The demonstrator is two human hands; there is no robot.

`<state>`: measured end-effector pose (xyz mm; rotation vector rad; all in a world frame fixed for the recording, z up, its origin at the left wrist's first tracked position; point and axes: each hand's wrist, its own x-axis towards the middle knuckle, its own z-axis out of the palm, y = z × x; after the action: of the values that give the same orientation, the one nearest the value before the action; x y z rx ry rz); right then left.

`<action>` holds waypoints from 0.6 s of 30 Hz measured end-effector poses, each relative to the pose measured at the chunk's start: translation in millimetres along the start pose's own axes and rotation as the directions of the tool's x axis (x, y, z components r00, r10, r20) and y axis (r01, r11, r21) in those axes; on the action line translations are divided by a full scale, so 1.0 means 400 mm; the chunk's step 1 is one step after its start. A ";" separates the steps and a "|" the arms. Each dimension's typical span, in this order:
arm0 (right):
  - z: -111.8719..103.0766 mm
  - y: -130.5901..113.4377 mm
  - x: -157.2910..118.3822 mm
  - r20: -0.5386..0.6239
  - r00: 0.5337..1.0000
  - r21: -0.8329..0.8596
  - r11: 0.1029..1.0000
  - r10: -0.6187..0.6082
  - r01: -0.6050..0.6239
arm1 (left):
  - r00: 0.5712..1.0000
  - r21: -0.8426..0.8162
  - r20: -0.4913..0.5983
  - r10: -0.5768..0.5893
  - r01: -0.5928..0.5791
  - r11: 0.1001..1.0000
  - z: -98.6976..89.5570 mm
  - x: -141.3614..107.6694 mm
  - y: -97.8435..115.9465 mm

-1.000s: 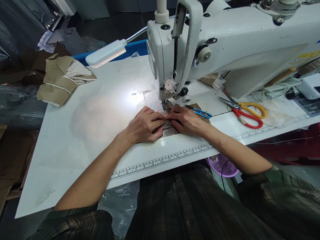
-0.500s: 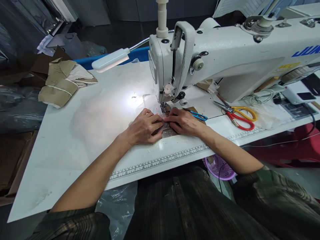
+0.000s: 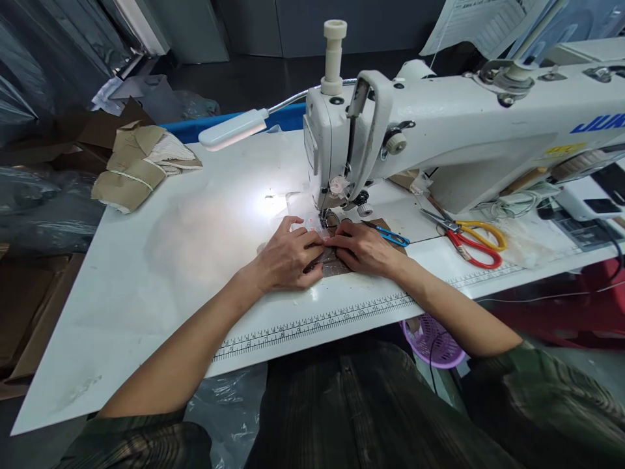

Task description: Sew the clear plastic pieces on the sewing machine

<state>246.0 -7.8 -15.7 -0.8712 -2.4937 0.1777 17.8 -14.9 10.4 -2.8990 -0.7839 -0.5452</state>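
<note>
A white sewing machine stands over the table, its needle and presser foot just behind my fingertips. Thin, sheer fabric lies at the foot and spreads pale over the table to the left. My left hand rests on it with bent fingers, and its fingertips press the material. Fingers curled and pinched together, my right hand touches the same spot from the right; what it pinches is too small to name. Blue thread snips lie beside my right hand.
Red-handled scissors and yellow-handled scissors lie to the right. A lamp reaches over the table. A tied cloth bundle sits at the back left. A ruler strip runs along the front edge. Below hangs a purple basket.
The view has shifted, so the machine and table appear slightly lower and further right. Both hands stay at the presser foot, with only slight finger movement.
</note>
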 end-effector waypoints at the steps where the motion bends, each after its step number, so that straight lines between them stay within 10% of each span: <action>1: -0.001 -0.003 0.000 -0.003 1.000 -0.013 1.000 -0.001 0.001 | 1.000 0.019 -0.002 0.008 -0.008 1.000 0.000 0.000 0.001; 18: -0.018 -0.031 0.020 0.137 0.985 -0.101 0.990 0.109 -0.096 | 0.989 0.025 0.130 -0.066 0.063 0.998 0.001 0.004 -0.009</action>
<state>237.4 -12.9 -2.7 -1.0610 -2.6085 0.1630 17.3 -10.8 10.7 -2.9226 -0.8977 -0.3529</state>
